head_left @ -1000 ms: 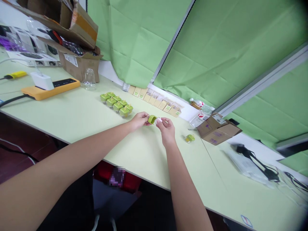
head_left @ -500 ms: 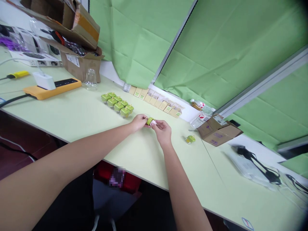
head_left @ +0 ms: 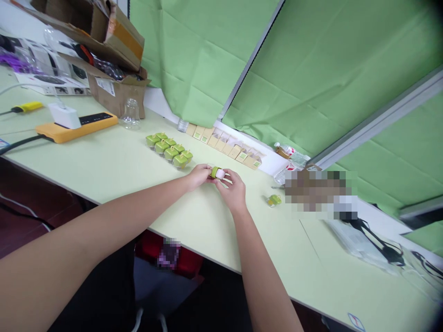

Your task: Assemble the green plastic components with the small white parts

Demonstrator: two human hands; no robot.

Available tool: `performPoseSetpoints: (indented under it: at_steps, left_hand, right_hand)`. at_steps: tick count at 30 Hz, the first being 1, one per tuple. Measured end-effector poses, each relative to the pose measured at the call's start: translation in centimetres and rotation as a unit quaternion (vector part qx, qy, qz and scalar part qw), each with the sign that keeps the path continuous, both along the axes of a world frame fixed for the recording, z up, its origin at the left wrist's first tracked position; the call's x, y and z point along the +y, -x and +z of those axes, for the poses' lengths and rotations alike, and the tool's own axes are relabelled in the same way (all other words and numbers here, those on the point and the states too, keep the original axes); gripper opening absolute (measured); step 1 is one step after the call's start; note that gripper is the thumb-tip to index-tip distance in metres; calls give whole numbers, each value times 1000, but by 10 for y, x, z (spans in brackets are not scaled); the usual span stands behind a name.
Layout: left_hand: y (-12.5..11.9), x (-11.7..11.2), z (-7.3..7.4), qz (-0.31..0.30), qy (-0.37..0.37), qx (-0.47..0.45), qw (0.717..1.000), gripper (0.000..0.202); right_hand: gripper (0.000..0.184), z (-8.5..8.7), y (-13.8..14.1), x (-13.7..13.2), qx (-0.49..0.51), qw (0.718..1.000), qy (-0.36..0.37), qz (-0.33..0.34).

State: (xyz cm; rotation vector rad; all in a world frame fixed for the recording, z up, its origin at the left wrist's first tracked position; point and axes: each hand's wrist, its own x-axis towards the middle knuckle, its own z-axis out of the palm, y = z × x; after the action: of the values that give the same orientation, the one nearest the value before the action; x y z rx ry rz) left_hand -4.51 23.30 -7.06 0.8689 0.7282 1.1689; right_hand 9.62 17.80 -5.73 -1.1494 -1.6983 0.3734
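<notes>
In front of me, just above the table, my left hand (head_left: 199,177) pinches a small green-rimmed container (head_left: 213,172) at its left side. A smooth pale pinkish-white piece (head_left: 220,174) shows in its opening, facing right. My right hand (head_left: 233,189) curls around the right side, thumb below and fingers above the pale piece. Left of the hands stand two rows of small clear containers with green lids (head_left: 170,152) topped by yellow tabs. One more green-lidded container (head_left: 274,200) is apart, right of my right hand.
Small tan boxes (head_left: 221,141) line the table's back edge. A clear plastic cup (head_left: 130,114), an orange power strip (head_left: 78,127) and cardboard boxes (head_left: 117,92) stand at left. Plastic bottles (head_left: 289,154) lie at back right, beside a blurred-out patch. Black straps (head_left: 377,240) lie farther right.
The right fingers have loosened and spread slightly around the pale piece, which now shows more fully in the green rim. The left hand has hardly moved.
</notes>
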Motion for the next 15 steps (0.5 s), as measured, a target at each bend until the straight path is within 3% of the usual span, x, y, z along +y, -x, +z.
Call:
performPoseSetpoints:
  at_steps: [7,15]
  left_hand:
    - [0,-2,1,-14,-28,11,999,12]
    - [3,-1,-2,-21,-45,12,999,13]
  right_hand:
    - [34,2,-4,-1,-112,992,-53,-34]
    - [29,4,-6,1,-148,987,-48,-41]
